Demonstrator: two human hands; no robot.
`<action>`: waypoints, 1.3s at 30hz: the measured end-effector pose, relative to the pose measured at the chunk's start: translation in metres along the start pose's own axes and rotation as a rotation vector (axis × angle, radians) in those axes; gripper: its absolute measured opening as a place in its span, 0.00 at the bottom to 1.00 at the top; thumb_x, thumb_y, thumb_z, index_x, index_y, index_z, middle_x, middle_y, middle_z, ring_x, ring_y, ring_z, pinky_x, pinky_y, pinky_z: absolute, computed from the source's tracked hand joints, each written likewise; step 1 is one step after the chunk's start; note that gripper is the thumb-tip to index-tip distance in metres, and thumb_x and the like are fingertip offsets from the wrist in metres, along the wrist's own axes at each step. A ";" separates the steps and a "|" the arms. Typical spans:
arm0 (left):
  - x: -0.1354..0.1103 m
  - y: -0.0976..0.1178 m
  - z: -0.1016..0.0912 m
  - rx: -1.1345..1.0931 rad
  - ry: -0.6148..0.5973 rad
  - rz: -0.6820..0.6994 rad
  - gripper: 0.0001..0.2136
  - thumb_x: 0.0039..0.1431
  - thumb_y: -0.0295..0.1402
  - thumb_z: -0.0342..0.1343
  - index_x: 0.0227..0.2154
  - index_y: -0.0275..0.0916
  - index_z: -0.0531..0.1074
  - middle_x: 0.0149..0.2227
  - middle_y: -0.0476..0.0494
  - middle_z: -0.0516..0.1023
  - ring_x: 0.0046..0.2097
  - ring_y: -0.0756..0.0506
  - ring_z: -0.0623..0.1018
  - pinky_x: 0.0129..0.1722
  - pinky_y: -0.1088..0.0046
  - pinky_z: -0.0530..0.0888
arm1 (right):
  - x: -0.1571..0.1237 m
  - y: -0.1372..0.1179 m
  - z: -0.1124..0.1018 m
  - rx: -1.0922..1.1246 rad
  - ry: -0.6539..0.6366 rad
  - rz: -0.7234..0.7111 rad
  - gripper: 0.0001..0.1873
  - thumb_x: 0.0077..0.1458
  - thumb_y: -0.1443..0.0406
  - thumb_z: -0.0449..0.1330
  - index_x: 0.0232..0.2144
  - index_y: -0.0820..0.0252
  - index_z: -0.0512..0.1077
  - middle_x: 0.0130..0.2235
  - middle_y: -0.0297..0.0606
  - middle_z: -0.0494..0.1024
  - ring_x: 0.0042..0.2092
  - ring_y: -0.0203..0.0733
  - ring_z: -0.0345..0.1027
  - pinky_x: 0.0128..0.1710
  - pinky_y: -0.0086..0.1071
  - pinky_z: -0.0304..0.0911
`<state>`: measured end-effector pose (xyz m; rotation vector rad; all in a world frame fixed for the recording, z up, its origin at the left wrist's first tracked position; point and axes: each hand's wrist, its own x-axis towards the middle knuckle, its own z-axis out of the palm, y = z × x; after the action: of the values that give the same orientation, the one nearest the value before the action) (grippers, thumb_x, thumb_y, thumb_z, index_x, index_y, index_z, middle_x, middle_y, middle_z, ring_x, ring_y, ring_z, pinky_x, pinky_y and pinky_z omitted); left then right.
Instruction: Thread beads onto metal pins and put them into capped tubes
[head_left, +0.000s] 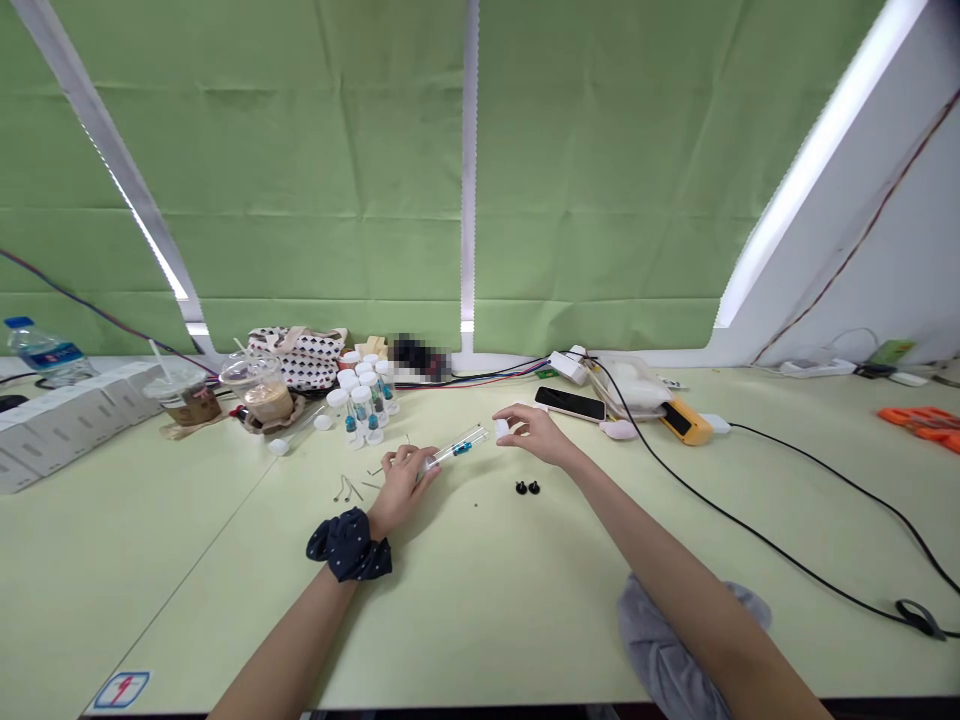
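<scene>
My left hand point(403, 484) is closed around one end of a clear plastic tube point(451, 450), which is tilted up to the right and has a small blue part point(463, 448) inside. Just beyond the tube's far end, my right hand point(536, 434) pinches a white cap point(502, 428) between thumb and fingers. Cap and tube look slightly apart. Beside my left hand lie several bent metal pieces point(347, 490), like hex keys. Two small black knob-like parts point(527, 488) rest below my right hand. Further back, several white-capped clear tubes point(361, 408) stand upright with blue parts inside.
At the back left are drink cups point(259, 392), a patterned pouch point(298, 357) and white boxes point(67, 425). A phone point(570, 403), a yellow-black device point(684, 422) and a plastic bag point(631, 385) lie at the back right. A black cable point(720, 512) crosses the right side.
</scene>
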<state>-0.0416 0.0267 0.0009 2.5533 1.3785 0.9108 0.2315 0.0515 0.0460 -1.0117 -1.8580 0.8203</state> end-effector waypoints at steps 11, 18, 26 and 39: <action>0.000 0.013 -0.006 -0.005 -0.046 0.055 0.14 0.61 0.37 0.42 0.48 0.46 0.65 0.41 0.44 0.72 0.46 0.42 0.65 0.46 0.60 0.56 | -0.003 -0.003 0.011 0.153 -0.086 -0.065 0.21 0.41 0.59 0.65 0.41 0.54 0.74 0.42 0.40 0.69 0.39 0.40 0.67 0.41 0.38 0.66; -0.001 0.025 -0.014 -0.040 -0.105 0.092 0.13 0.63 0.36 0.38 0.47 0.45 0.63 0.40 0.44 0.71 0.44 0.43 0.64 0.46 0.62 0.56 | -0.007 -0.012 0.001 0.138 -0.199 -0.057 0.20 0.43 0.59 0.63 0.41 0.57 0.74 0.40 0.39 0.73 0.37 0.40 0.67 0.42 0.36 0.63; -0.002 0.028 -0.017 -0.086 -0.128 0.051 0.12 0.63 0.36 0.38 0.45 0.43 0.63 0.36 0.45 0.68 0.42 0.44 0.63 0.46 0.63 0.57 | -0.011 -0.024 -0.004 0.078 -0.248 -0.055 0.17 0.45 0.59 0.62 0.39 0.59 0.74 0.36 0.37 0.73 0.35 0.39 0.66 0.39 0.32 0.62; -0.003 0.031 -0.018 -0.149 -0.133 0.047 0.12 0.63 0.37 0.38 0.44 0.41 0.62 0.37 0.44 0.67 0.42 0.45 0.63 0.45 0.64 0.58 | -0.010 -0.013 0.004 0.262 -0.236 0.032 0.24 0.43 0.61 0.63 0.45 0.62 0.72 0.42 0.41 0.74 0.41 0.42 0.67 0.43 0.34 0.63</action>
<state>-0.0304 0.0024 0.0253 2.4943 1.1734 0.8013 0.2272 0.0360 0.0511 -0.8086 -1.8702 1.2112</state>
